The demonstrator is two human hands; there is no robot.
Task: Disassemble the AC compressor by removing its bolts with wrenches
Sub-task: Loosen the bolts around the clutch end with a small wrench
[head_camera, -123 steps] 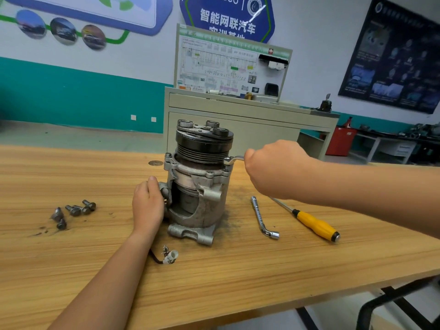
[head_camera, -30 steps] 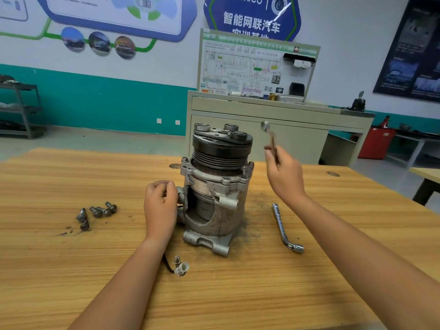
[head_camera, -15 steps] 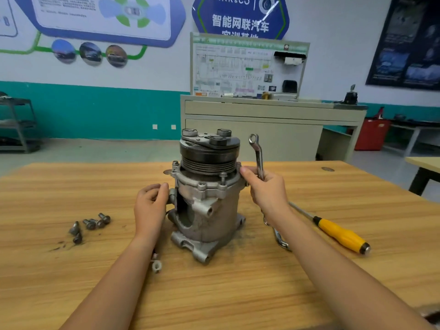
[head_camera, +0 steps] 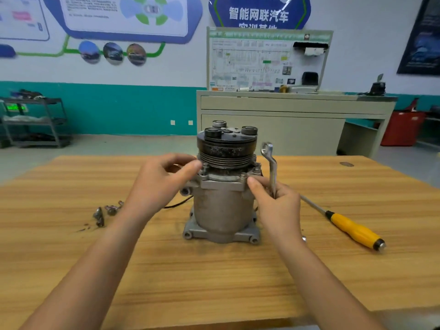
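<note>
Readable text: blue sign (head_camera: 258,14) on the back wall says "智能网联汽车", with the line under it cut off by the training board (head_camera: 266,60). The board's print is too blurred to read. Containers: red bin (head_camera: 402,127) far right, contents not visible. Metal rack (head_camera: 33,120) far left has dark clutter on its shelves, can't identify it. AC compressor (head_camera: 225,198) stands upright mid-table (head_camera: 214,282), black pulley (head_camera: 226,151) on top, flange bolts (head_camera: 243,175) seated just below it. Left hand (head_camera: 162,184) grips the compressor at the flange's left corner, thumb tip by a bolt head, other fingers curled toward the pulley edge. Right hand (head_camera: 277,203) is closed round the wrench (head_camera: 271,167), shank upright and ring end above the hand. One fingertip reaches over to touch the flange's right corner. The wrench is not on any bolt. Loose bolts (head_camera: 104,213) lie in a cluster on the table left of the compressor, partly behind the left wrist. Yellow-handled screwdriver (head_camera: 352,231) lies to the right, shaft pointing toward the right hand. Versus half a second ago: the compressor has turned, so the plain cylindrical body faces the camera instead of the open side with the port. The left hand has gone from the lower body up to the flange. The right hand has the same grip on the wrench, which is just as upright.
</note>
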